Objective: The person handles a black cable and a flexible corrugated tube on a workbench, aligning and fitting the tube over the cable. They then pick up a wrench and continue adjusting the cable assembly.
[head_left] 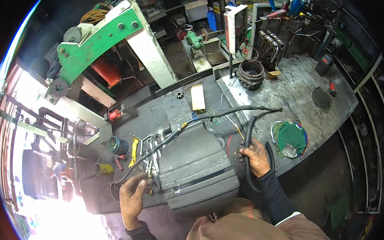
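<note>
My right hand (255,157) is closed around a black corrugated tube (247,165), which stands nearly upright and bends at its lower end. A short black piece of tube (270,155) lies just right of that hand. My left hand (134,197) has its fingers curled toward the thumb; what they hold, if anything, is hidden. Beside its fingertips is a dark ring (155,185). A long black cable (213,115) with a brass-coloured fitting stretches across a dark grey curved housing (194,159) between my hands. Its left end loops down behind my left hand.
Spanners (149,150), a yellow-handled tool (134,150) and tins (117,144) lie left of the housing. Beyond it is a yellowish box (198,98). Right, the metal bench (281,89) bears a round slotted part (250,74) and a green cloth bundle (290,137). A green-white frame (96,42) rises far left.
</note>
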`<state>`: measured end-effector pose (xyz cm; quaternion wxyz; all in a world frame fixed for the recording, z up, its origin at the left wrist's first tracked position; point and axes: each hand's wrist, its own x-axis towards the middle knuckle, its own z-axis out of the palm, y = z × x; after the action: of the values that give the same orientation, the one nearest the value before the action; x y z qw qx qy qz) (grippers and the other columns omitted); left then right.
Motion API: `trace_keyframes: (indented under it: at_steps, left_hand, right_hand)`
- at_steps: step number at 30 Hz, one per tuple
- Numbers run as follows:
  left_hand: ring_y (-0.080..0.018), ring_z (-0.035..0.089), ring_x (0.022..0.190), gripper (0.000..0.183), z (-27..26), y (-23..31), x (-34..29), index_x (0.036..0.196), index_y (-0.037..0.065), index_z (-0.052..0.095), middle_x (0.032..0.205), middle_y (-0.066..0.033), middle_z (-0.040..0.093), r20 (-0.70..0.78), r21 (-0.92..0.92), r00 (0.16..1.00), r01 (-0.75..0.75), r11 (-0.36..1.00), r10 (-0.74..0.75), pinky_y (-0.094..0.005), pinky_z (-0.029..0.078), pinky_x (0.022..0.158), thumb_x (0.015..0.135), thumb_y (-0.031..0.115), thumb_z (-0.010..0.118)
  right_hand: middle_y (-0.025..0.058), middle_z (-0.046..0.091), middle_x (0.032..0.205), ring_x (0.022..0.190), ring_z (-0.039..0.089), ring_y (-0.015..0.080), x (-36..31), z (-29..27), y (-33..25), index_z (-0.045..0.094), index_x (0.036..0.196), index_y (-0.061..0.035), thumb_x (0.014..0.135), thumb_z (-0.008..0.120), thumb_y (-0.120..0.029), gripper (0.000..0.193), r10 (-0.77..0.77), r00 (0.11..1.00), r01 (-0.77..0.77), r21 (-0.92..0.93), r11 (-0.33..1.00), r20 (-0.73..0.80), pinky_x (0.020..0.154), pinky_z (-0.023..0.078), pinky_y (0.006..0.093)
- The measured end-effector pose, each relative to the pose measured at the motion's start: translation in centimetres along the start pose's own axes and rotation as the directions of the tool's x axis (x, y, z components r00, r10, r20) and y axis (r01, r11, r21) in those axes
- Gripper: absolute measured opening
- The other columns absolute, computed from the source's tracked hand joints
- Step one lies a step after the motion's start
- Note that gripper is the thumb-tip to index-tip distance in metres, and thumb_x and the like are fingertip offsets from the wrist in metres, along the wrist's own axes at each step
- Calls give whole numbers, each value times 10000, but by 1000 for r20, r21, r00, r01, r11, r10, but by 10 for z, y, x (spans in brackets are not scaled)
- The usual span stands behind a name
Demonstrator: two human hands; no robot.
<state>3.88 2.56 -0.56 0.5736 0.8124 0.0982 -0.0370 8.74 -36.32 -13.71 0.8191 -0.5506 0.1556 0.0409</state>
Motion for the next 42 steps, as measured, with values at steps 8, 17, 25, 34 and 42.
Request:
trace_keyframes:
  at_steps: [8,17,25,34,42]
  left_hand:
    - [-140,674,787,305,-11,-29,-16,1223,-59,674,934,-102,738,-90,-41,996,8,999,-12,-274,547,729,1030,175,645]
    - [-154,677,813,312,-16,-57,-38,1239,-45,679,926,-103,736,-145,-123,981,109,986,-127,-285,551,736,1025,180,646]
    - [-150,683,798,301,-11,-78,-49,1242,-41,679,939,-109,740,-158,-125,970,164,979,-183,-279,549,730,1027,166,638]
    - [-133,678,811,298,-5,-90,-56,1253,-29,676,954,-92,739,-146,-108,968,192,975,-206,-268,547,727,1037,170,623]
    - [-118,663,807,291,-2,-100,-63,1253,-27,680,947,-77,732,-148,-138,957,232,963,-251,-263,546,731,1035,157,626]
  right_hand:
    - [90,635,849,705,639,153,1,4,-2,529,1176,41,886,622,-20,310,18,1000,-18,-25,1000,11,609,539,276]
    - [70,625,804,678,622,144,4,9,3,533,1178,22,889,627,-21,307,17,999,-16,-13,1000,50,597,532,270]
    - [65,624,794,663,610,134,0,13,-2,547,1162,21,890,614,-18,283,2,999,2,-63,998,52,589,521,264]
    - [53,629,817,686,638,135,0,12,-6,565,1174,31,890,649,-24,301,-14,999,19,-137,990,37,586,532,266]
    - [30,632,816,670,635,111,9,7,-25,585,1227,11,915,669,-40,327,-80,996,85,-119,989,48,566,540,243]
